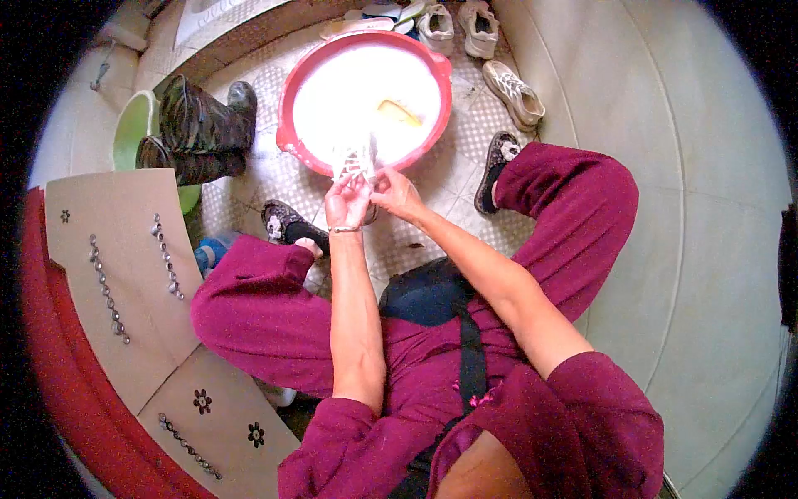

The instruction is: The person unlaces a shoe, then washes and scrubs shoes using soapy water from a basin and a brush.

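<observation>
A white lace-up sneaker (355, 160) is held at the near rim of a red basin (295, 150), its laced front washed out by glare. Palm up, my left hand (347, 204) is closed around the near part of the sneaker. My right hand (396, 195) pinches the shoe's right side by the laces with thumb and fingers; its fingertips partly hide what they grip. White suds fill the basin, and a yellow-orange brush (399, 113) lies in them.
Dark tall boots (204, 125) stand left of the basin by a green tub (135, 125). Behind and to the right are white sneakers (480, 29), a beige shoe (514, 93) and slippers (357, 27). A decorated panel (125, 249) is at left, a pale wall (665, 166) at right.
</observation>
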The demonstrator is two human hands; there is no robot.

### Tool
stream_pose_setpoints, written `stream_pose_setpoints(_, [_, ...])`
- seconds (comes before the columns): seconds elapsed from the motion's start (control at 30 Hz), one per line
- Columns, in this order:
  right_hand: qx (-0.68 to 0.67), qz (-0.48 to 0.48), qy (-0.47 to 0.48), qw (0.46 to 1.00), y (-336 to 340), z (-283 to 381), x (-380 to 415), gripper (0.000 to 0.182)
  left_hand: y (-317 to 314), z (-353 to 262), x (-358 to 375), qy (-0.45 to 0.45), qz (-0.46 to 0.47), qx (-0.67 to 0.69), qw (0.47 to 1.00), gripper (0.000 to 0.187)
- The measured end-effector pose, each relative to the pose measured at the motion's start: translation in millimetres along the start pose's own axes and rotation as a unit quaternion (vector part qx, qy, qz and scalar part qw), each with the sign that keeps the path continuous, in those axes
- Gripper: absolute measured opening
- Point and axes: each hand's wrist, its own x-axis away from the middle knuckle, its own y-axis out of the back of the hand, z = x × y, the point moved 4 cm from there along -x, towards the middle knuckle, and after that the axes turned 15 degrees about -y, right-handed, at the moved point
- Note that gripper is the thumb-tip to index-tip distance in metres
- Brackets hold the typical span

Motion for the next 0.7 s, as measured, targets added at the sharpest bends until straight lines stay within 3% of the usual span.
stream_pose_setpoints(0.03, [-0.001,0.001,0.002,1.0,2.8,-0.5,-0.8,0.042,2.4,-0.8,0.1,0.027,0.034,0.033,0.999,0.027])
stream_pose_setpoints(0.07, [0.05,-0.016,0.021,0.998,6.5,0.2,-1.1,0.039,17.4,-0.7,-1.0,-0.03,-0.044,-0.069,0.996,0.023])
stream_pose_setpoints(0.13, [0.103,-0.03,0.042,0.993,3.5,2.0,0.6,0.037,18.5,3.9,2.2,-0.04,-0.044,-0.043,0.997,0.022])
stream_pose_setpoints(0.23, [0.06,-0.078,0.026,0.995,0.8,1.6,0.1,0.032,15.6,4.8,3.7,-0.041,-0.044,0.003,0.998,0.026])
stream_pose_setpoints(0.3, [0.102,-0.06,0.037,0.992,-0.2,3.9,0.4,0.03,21.7,8.0,5.7,-0.064,-0.109,0.001,0.992,0.024])
stream_pose_setpoints(0.37, [0.097,-0.111,0.058,0.987,3.0,9.6,4.0,0.028,26.2,5.5,3.6,-0.064,-0.106,0.018,0.992,0.024])
stream_pose_setpoints(0.43, [0.12,-0.116,0.085,0.982,5.0,11.3,-0.6,0.022,25.1,6.1,8.0,-0.049,-0.135,-0.048,0.988,0.023])
stream_pose_setpoints(0.5, [0.145,-0.137,0.154,0.968,6.2,13.8,-3.6,0.023,12.6,0.9,21.7,-0.035,-0.103,-0.068,0.992,0.021])
stream_pose_setpoints(0.53, [0.148,-0.134,0.158,0.967,6.4,14.5,-3.5,0.027,-1.4,-8.8,33.4,-0.045,-0.11,-0.223,0.968,0.02])
stream_pose_setpoints(0.6, [0.149,-0.128,0.167,0.966,6.0,15.9,-6.6,0.028,2.9,-36.4,29.4,-0.105,-0.094,-0.507,0.85,0.019])
stream_pose_setpoints(0.63, [0.147,-0.123,0.172,0.966,6.0,16.4,-6.8,0.03,2.7,-47.5,30.7,-0.176,-0.121,-0.576,0.789,0.022])
stream_pose_setpoints(0.7, [0.148,-0.111,0.179,0.966,5.8,16.2,-3.9,0.031,-20.8,-59.1,30.2,-0.368,0.01,-0.659,0.656,0.021])
